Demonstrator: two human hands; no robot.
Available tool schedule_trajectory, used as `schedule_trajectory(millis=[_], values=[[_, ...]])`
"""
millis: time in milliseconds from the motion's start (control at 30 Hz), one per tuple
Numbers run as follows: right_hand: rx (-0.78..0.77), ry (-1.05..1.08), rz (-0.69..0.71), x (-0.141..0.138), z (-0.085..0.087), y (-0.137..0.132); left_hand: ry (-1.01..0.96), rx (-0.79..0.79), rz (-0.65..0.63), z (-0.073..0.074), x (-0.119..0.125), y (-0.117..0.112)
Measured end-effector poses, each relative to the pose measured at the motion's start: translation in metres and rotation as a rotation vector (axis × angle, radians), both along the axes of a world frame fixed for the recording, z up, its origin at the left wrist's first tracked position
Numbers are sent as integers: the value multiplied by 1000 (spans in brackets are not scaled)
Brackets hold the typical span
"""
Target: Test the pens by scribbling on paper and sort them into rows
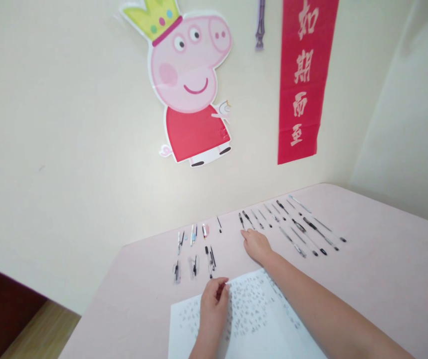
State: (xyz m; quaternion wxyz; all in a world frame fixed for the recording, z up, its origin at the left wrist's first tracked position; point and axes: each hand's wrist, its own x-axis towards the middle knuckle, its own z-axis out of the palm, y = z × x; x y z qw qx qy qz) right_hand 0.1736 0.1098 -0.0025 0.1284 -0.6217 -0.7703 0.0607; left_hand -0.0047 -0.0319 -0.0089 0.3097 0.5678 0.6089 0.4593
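You have a white sheet point(251, 319) speckled with small dark scribbles lying flat at the bottom centre, and above it, right of centre, a row of slim dark pens point(298, 226) lying side by side, all slanted alike.

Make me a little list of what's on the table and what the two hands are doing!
table: pink, pushed against a cream wall
paper: white sheet full of small writing, at the near edge
short pen rows: a few pens, left of the middle
long pen row: many pens side by side, on the right
left hand: on the paper, fingers curled; can't tell if it holds anything
right hand: flat, open, fingertips at the long row's left end
wall: pig picture, red banner
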Motion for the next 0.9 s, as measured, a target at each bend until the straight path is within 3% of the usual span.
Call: schedule_trajectory(millis=[900], values=[[27, 25, -84, -1, -7, 6, 8, -25, -37, 2, 0, -2]])
